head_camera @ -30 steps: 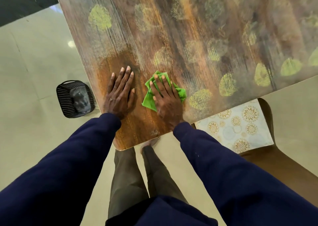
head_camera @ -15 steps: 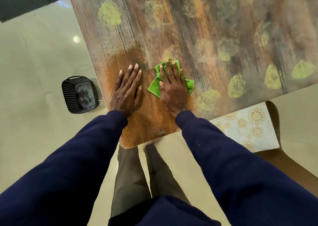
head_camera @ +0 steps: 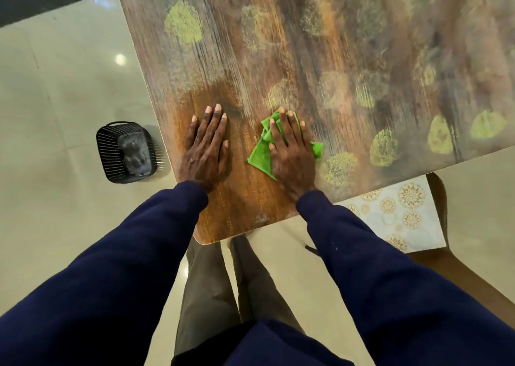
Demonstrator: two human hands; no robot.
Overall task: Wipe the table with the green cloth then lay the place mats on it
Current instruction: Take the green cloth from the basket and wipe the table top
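Note:
A crumpled green cloth lies on the wooden table near its front corner. My right hand presses flat on the cloth with straight fingers and covers most of it. My left hand rests flat on the bare tabletop just left of the cloth, fingers straight and together. A pale place mat with gold round patterns lies on a chair seat below the table's right edge, partly hidden by the table.
A black slatted bin stands on the tiled floor left of the table. A brown wooden chair holds the place mat at the right. The table's rounded corner is just in front of my legs.
My right hand pushed the green cloth away from me across the table and a little right. My left hand stayed flat beside it.

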